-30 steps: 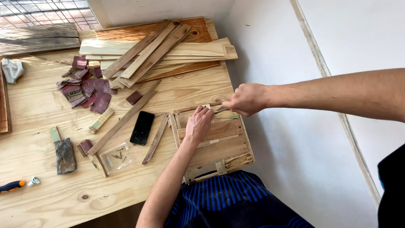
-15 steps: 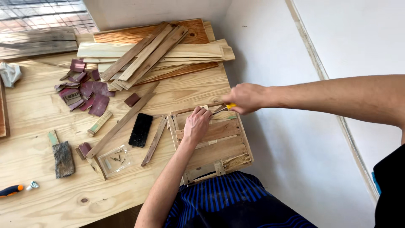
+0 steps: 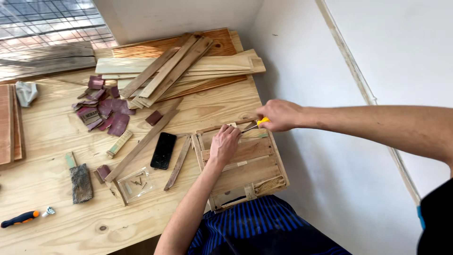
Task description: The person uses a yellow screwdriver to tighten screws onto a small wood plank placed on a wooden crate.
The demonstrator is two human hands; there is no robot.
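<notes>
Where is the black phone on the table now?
In the head view, the black phone lies flat on the table, between two thin wooden strips, left of the wooden frame.

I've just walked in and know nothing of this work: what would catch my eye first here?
Two bare hands meet over a small slatted wooden frame at the table's near right edge: the left hand presses on it, the right hand holds a yellow-handled tool. Behind lies a pile of wooden slats, with dark red sandpaper scraps to its left.
</notes>
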